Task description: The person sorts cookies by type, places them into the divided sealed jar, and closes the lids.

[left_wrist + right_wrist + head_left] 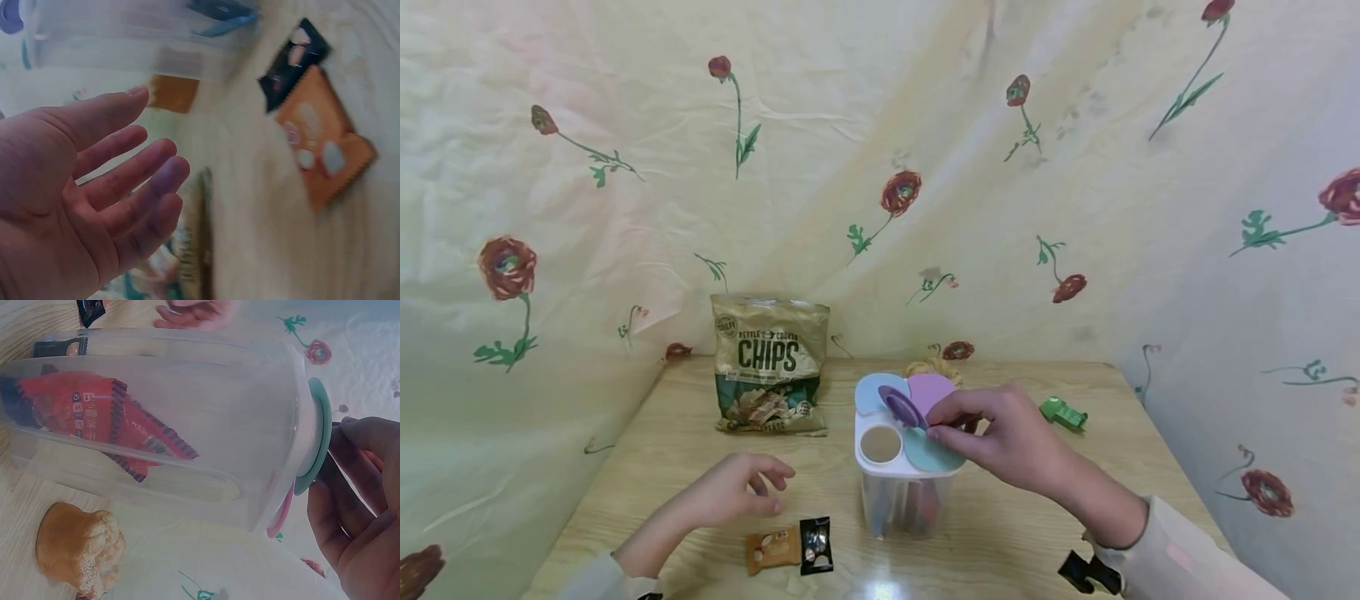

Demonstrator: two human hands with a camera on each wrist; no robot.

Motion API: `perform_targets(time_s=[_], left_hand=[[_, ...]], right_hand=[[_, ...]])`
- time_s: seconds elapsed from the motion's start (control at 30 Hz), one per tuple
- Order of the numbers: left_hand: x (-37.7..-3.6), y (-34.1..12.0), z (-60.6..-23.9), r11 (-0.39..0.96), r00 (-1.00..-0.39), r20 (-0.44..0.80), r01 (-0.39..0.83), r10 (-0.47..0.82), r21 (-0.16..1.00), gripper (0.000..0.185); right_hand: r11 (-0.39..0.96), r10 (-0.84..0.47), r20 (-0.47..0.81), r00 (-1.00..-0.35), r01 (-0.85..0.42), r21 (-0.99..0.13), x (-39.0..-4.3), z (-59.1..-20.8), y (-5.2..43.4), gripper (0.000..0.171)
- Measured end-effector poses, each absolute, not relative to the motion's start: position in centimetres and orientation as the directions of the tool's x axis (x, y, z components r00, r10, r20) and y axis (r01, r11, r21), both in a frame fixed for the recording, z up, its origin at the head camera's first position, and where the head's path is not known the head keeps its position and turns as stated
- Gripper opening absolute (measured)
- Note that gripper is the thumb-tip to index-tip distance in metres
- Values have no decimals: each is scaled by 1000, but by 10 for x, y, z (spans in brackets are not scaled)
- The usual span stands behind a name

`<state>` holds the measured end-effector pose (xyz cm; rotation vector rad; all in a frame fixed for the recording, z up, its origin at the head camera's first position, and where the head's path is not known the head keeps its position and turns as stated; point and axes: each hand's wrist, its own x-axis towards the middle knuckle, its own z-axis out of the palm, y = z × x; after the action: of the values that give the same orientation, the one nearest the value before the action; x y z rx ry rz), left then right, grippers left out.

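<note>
A clear plastic container [898, 500] with a white top stands on the table, bits of red and blue showing inside. Its top carries blue, pink and green petal-shaped lids; one round hole [881, 444] is uncovered. My right hand [1000, 429] pinches the edge of a purple lid [901, 407], which is tilted up beside that hole. In the right wrist view, red snack packets [81, 406] lie inside the container. My left hand [737, 492] hangs with relaxed fingers left of the container, holding nothing. Below it are an orange packet [772, 550] and a black packet [816, 546].
A chips bag [771, 367] stands at the back left. To the right of the container is a green packet [1063, 413]. A bread-like bun [78, 547] sits behind the container, mostly hidden in the head view. Flowered cloth [820, 167] hangs around the table [647, 433].
</note>
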<state>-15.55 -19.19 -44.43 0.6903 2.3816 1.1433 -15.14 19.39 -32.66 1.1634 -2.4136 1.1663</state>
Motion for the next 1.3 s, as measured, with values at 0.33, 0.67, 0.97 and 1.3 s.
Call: perform_targets(time_s=[0.33,0.67,0.97,1.3], left_hand=[[-147,-209,-488,454,-755,-195,150,626,878,46],[-139,-213,-509,422,-730,-203,129,653,898,41],[-138,-211,-518,446,-741,-238,92,628,890,39],[-138,-206,-522,490,-756,-260,91,600,867,41]], right_hand=[[373,-561,498,-661,-739,-561,-152,-327,193,10],[386,-560,491,-668,-734,-558,-150,-326,194,13],[384,-567,483,-667,-733,-562,-149,-324,193,11],[373,-565,500,-656,-744,-555,-149,-326,194,12]])
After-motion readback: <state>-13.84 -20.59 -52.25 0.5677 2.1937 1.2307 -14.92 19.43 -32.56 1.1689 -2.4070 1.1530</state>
